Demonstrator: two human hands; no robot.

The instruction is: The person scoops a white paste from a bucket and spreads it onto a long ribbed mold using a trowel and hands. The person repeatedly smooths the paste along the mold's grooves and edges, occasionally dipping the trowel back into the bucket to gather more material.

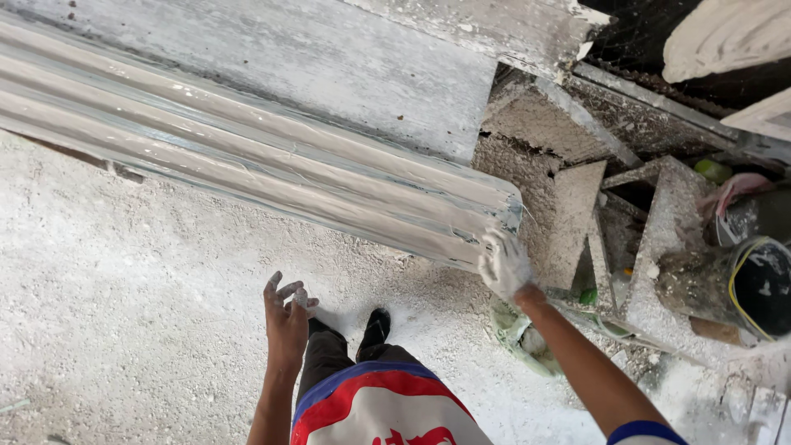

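Your plaster-coated right hand (504, 265) is pressing the ribbed moulding's (272, 161) end, steadying it; left hand (286, 321) is hanging open, empty.

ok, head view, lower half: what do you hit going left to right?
Left hand, free with fingers spread → black shoe on the dusty floor → right hand, plaster-coated, at the end of the long ribbed moulding → black bucket.
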